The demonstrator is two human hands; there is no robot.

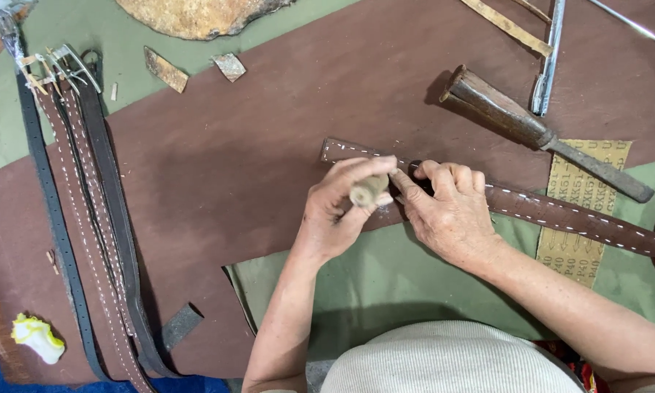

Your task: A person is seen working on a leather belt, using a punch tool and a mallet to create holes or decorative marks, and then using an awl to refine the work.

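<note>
Stitching already runs white along both edges of the brown belt [560, 215] lying across the desk [233, 167]. Left hand [338, 207] has its grip closed round a wooden-handled tool [369, 189], tip hidden; right hand [451, 211] pinches the strap just beside it. I'd guess end work remains. Finished belts [87, 218] sit well apart at left.

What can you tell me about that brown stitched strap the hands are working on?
The brown leather strap with white stitching lies flat, running from mid-table toward the right edge, over the dark brown leather sheet and a piece of sandpaper. White stitches line both edges. The right hand presses it down; the left hand holds a small wooden-handled tool at it.
</note>
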